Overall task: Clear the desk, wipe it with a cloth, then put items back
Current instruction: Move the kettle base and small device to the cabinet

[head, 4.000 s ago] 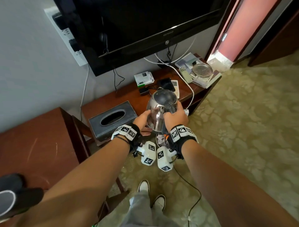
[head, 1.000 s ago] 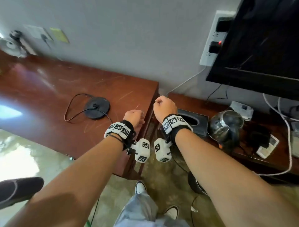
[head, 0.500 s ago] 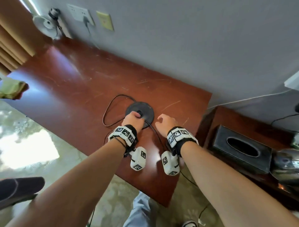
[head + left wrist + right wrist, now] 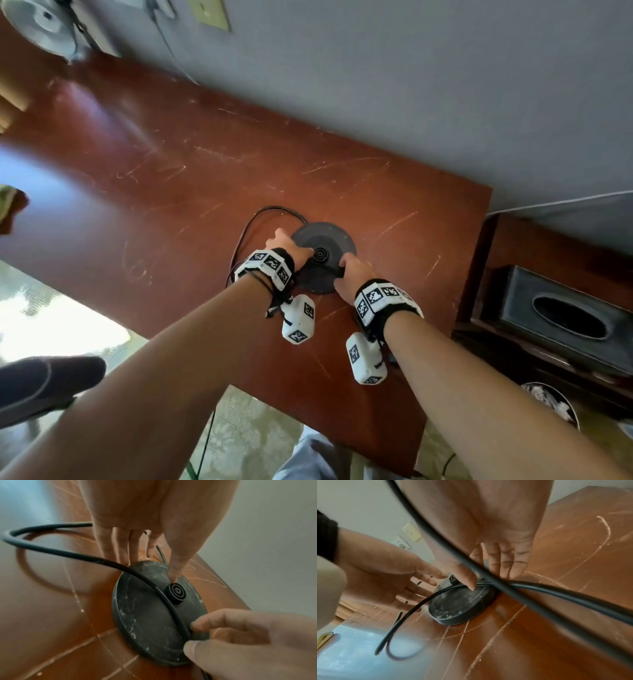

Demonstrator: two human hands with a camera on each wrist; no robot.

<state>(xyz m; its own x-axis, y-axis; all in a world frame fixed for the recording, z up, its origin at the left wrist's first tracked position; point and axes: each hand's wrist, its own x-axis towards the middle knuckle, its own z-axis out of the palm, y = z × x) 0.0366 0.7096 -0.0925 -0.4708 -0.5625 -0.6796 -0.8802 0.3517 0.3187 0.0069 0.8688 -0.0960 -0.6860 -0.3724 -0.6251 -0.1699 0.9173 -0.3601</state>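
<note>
Both hands close on the round black kettle base (image 4: 323,260) near the right end of the desk (image 4: 171,164): head view, left hand (image 4: 289,250) at its left rim, right hand (image 4: 349,274) at its right. Left wrist view: thumb on the central connector, fingers beyond the far rim. Right wrist view: thumb pins the cord (image 4: 539,588) to the base, fingers at the rim. Clearing appears nearly finished; wiping and replacing remain.
</note>
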